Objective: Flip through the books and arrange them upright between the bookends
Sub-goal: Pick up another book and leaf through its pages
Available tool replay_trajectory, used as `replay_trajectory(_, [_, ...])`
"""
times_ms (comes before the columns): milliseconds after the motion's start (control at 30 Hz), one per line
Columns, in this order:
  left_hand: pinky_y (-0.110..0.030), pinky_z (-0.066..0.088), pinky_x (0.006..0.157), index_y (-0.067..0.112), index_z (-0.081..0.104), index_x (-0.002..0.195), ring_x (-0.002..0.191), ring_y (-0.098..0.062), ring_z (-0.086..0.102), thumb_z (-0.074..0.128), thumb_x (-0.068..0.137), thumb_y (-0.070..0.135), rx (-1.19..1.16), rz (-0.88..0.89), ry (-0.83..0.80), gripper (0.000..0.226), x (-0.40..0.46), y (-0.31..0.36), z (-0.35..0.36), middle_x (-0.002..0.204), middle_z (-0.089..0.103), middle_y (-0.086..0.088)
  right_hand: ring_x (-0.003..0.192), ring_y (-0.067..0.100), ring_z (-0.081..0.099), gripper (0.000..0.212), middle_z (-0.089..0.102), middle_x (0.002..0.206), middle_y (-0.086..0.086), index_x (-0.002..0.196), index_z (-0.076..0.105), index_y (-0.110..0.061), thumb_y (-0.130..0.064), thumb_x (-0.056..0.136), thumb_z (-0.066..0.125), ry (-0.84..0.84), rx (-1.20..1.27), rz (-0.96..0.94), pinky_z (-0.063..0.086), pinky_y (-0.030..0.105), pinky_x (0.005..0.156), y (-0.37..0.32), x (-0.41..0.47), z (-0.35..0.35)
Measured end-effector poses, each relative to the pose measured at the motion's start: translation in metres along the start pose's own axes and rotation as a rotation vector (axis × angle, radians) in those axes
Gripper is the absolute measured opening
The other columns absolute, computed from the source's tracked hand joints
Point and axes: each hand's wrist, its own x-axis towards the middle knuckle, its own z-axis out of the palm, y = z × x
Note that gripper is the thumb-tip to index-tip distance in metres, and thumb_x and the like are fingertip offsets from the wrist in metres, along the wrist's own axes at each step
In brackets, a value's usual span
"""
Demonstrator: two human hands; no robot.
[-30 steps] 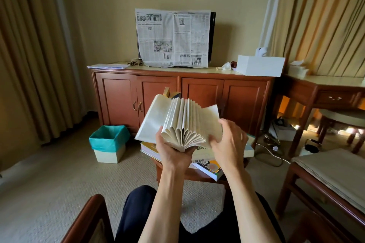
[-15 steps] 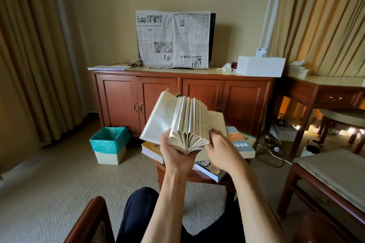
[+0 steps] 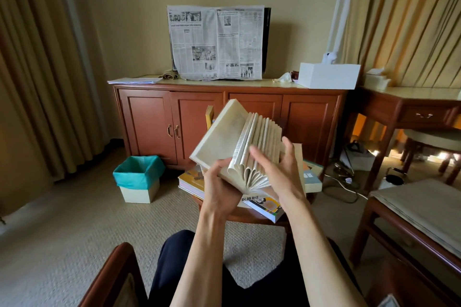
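An open cream-paged book (image 3: 224,137) is held up over a small round wooden table (image 3: 239,214), its pages fanned out. My left hand (image 3: 218,189) grips the book from below at the spine, thumb on the left page. My right hand (image 3: 277,172) rests on the right side of the fanned pages with its fingers spread. Under the book several other books (image 3: 264,207) lie flat on the table. A yellow bookend (image 3: 209,117) sticks up behind the held book; a second bookend is hidden.
A wooden cabinet (image 3: 224,119) with a newspaper-covered screen (image 3: 217,42) and a white box (image 3: 328,75) stands behind. A bin with a teal liner (image 3: 137,177) sits on the carpet to the left. A desk and a stool stand right, with a cushioned bench (image 3: 424,209) nearer.
The book has tilted to the right and more pages have fanned over. My right hand moved from the book's right edge onto the page block, fingers spreading across it.
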Motion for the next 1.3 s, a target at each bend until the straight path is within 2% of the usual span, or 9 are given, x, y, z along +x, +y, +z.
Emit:
replay_trajectory(200, [-0.055, 0.036, 0.12, 0.005, 0.057, 0.144, 0.139, -0.041, 0.05, 0.066, 0.092, 0.044, -0.064, 0.03, 0.058, 0.066, 0.002, -0.008, 0.008, 0.149, 0.055, -0.022, 0.148, 0.007, 0.025, 0.093, 0.029, 0.161, -0.008, 0.155, 0.027, -0.025, -0.041, 0.081, 0.08, -0.004, -0.119, -0.232, 0.024, 0.025, 0.119, 0.006, -0.005, 0.002])
replay_trajectory(333, [-0.049, 0.051, 0.104, 0.01, 0.061, 0.141, 0.118, -0.036, 0.066, 0.068, 0.089, 0.035, -0.038, 0.059, 0.088, 0.058, 0.0, -0.006, 0.014, 0.135, 0.066, -0.021, 0.148, 0.004, 0.02, 0.085, 0.03, 0.16, -0.016, 0.156, 0.023, -0.028, -0.048, 0.088, 0.07, -0.082, -0.081, -0.232, 0.022, 0.033, 0.122, 0.001, -0.008, -0.001])
replay_trajectory(433, [-0.049, 0.038, 0.117, 0.007, 0.062, 0.14, 0.125, -0.038, 0.059, 0.065, 0.088, 0.034, -0.153, 0.066, 0.108, 0.059, 0.002, -0.009, 0.012, 0.146, 0.058, -0.022, 0.147, 0.007, 0.029, 0.074, 0.043, 0.152, -0.018, 0.154, 0.027, -0.029, -0.058, 0.093, 0.057, -0.127, 0.013, -0.202, 0.026, 0.04, 0.122, -0.004, -0.006, -0.009])
replay_trajectory(533, [-0.052, 0.035, 0.12, 0.004, 0.061, 0.141, 0.131, -0.04, 0.055, 0.062, 0.09, 0.039, -0.267, 0.05, 0.092, 0.062, 0.003, -0.007, 0.009, 0.141, 0.06, -0.022, 0.139, 0.0, 0.042, 0.073, 0.043, 0.155, -0.005, 0.153, 0.032, -0.021, -0.036, 0.093, 0.069, -0.294, 0.08, -0.217, 0.037, 0.03, 0.116, -0.007, -0.003, -0.028])
replay_trajectory(633, [-0.052, 0.038, 0.117, 0.004, 0.068, 0.121, 0.115, -0.038, 0.061, 0.068, 0.086, 0.04, -0.318, 0.08, 0.04, 0.05, 0.006, -0.002, 0.006, 0.116, 0.067, -0.019, 0.141, 0.005, 0.041, 0.09, 0.04, 0.156, -0.008, 0.156, 0.027, -0.017, -0.013, 0.084, 0.079, -0.53, 0.013, -0.206, 0.033, 0.036, 0.118, -0.008, -0.002, -0.039])
replay_trajectory(700, [-0.052, 0.039, 0.116, 0.006, 0.066, 0.124, 0.121, -0.037, 0.06, 0.066, 0.088, 0.039, -0.325, 0.094, 0.036, 0.049, 0.007, 0.0, 0.003, 0.119, 0.065, -0.017, 0.142, 0.003, 0.038, 0.094, 0.037, 0.158, -0.008, 0.157, 0.024, -0.019, -0.003, 0.082, 0.078, -0.596, -0.035, -0.192, 0.029, 0.035, 0.12, -0.008, -0.002, -0.041])
replay_trajectory(800, [-0.053, 0.038, 0.117, 0.005, 0.061, 0.139, 0.13, -0.039, 0.057, 0.06, 0.092, 0.041, -0.316, 0.093, 0.025, 0.059, 0.007, 0.001, 0.002, 0.134, 0.062, -0.02, 0.139, 0.0, 0.041, 0.084, 0.041, 0.155, -0.01, 0.156, 0.03, -0.023, 0.002, 0.087, 0.071, -0.571, -0.11, -0.205, 0.031, 0.036, 0.12, -0.006, 0.0, -0.04])
replay_trajectory(967, [-0.052, 0.049, 0.102, 0.003, 0.075, 0.119, 0.109, -0.037, 0.07, 0.052, 0.097, 0.04, -0.345, 0.109, 0.034, 0.049, 0.001, 0.001, 0.01, 0.123, 0.07, -0.021, 0.135, 0.003, 0.049, 0.074, 0.051, 0.147, -0.008, 0.153, 0.036, -0.018, 0.0, 0.09, 0.069, -0.506, -0.098, -0.221, 0.036, 0.038, 0.117, -0.007, -0.002, -0.039])
replay_trajectory(1300, [-0.054, 0.039, 0.115, 0.007, 0.069, 0.125, 0.12, -0.037, 0.06, 0.062, 0.09, 0.037, -0.382, 0.114, 0.077, 0.047, 0.004, -0.001, 0.007, 0.121, 0.067, -0.018, 0.132, 0.007, 0.053, 0.069, 0.053, 0.146, -0.006, 0.152, 0.039, -0.016, 0.008, 0.091, 0.059, -0.483, -0.072, -0.224, 0.045, 0.036, 0.11, -0.002, 0.001, -0.039])
